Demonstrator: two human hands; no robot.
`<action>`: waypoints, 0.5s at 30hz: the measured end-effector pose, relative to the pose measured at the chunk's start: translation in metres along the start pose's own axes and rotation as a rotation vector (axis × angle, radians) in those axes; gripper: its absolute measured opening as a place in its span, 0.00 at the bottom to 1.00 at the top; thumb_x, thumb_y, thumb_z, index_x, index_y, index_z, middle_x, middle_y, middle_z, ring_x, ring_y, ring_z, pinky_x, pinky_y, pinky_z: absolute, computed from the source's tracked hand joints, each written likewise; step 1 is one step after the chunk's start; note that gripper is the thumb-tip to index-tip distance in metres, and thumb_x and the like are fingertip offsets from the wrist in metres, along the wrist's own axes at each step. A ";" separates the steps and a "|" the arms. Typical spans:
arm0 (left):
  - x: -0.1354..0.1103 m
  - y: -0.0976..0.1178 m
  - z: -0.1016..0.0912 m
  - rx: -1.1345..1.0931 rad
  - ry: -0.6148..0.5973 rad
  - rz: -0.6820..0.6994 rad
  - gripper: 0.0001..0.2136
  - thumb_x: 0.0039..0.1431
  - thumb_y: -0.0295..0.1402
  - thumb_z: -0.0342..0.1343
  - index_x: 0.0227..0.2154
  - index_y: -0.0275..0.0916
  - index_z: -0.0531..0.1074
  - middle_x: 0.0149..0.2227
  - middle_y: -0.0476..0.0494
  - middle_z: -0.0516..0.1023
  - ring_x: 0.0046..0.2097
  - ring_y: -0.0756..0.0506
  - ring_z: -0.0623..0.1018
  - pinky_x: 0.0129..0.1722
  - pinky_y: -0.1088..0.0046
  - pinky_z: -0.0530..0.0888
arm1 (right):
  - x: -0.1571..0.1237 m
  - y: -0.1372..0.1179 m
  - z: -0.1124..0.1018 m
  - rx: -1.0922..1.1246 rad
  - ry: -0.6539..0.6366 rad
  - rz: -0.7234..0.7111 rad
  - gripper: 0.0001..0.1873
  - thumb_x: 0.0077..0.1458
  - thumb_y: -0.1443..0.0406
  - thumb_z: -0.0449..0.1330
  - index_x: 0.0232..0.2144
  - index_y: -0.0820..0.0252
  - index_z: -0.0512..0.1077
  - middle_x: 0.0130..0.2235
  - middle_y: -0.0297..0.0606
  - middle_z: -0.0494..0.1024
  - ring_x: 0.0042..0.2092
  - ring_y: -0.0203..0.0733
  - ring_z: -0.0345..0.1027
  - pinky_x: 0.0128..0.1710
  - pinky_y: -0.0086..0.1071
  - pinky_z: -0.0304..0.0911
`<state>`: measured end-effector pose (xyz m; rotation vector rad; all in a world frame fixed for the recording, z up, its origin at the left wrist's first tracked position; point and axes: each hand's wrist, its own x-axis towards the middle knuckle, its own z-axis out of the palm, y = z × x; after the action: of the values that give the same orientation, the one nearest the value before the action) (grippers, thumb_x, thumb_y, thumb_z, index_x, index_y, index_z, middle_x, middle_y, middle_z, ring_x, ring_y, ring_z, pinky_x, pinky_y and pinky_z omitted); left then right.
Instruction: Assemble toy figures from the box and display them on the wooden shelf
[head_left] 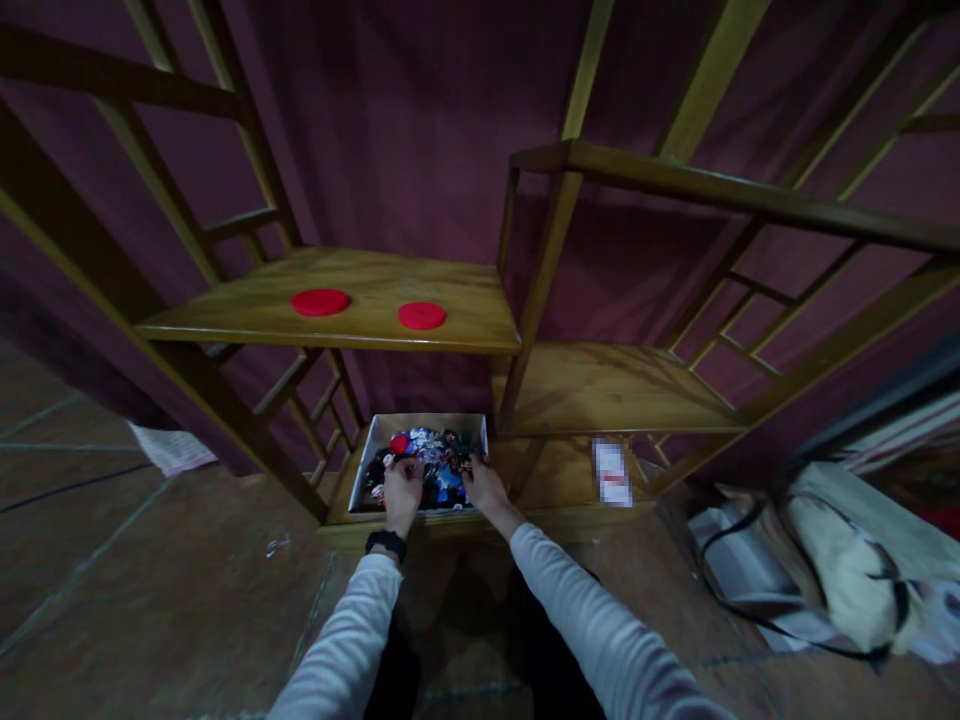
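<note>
A shallow white-edged box (pixel 429 420) sits on the lowest shelf, filled with many small dark, blue and white pieces (pixel 442 465) too small to name. A red round piece (pixel 399 443) lies among them at the left. My left hand (pixel 403 492), with a black band on its wrist, reaches into the left part of the box, fingers curled and closed over the pieces. At the right side of the box, my right hand (pixel 486 484) has its fingers bent together at the pieces. What either hand pinches is hidden or too small to make out.
Two red discs (pixel 320 302) lie on the wooden shelf (pixel 375 275) above the box. A blurred white packet (pixel 612 472) rests on the low shelf to the right. Bags (pixel 840 560) with a dark strap are on the floor at right. Wooden posts (pixel 544 290) divide the shelving.
</note>
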<state>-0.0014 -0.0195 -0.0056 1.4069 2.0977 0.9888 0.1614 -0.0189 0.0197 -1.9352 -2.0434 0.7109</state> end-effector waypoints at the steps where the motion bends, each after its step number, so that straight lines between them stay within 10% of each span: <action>1: -0.001 -0.001 -0.001 0.010 -0.031 -0.007 0.14 0.51 0.32 0.52 0.40 0.33 0.71 0.39 0.36 0.74 0.43 0.41 0.73 0.45 0.65 0.67 | -0.003 0.002 0.000 -0.036 -0.004 -0.011 0.17 0.57 0.65 0.47 0.48 0.59 0.62 0.47 0.46 0.71 0.44 0.43 0.70 0.40 0.30 0.61; 15: -0.040 0.006 -0.036 0.064 0.070 0.103 0.15 0.53 0.35 0.49 0.42 0.37 0.71 0.44 0.37 0.69 0.44 0.41 0.72 0.46 0.64 0.68 | -0.041 0.003 0.015 -0.136 0.180 -0.132 0.17 0.54 0.68 0.49 0.47 0.66 0.65 0.49 0.50 0.66 0.51 0.45 0.59 0.49 0.36 0.58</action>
<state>-0.0067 -0.0662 0.0213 1.5472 2.1431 1.0325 0.1608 -0.0617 0.0116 -1.8374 -2.1302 0.3623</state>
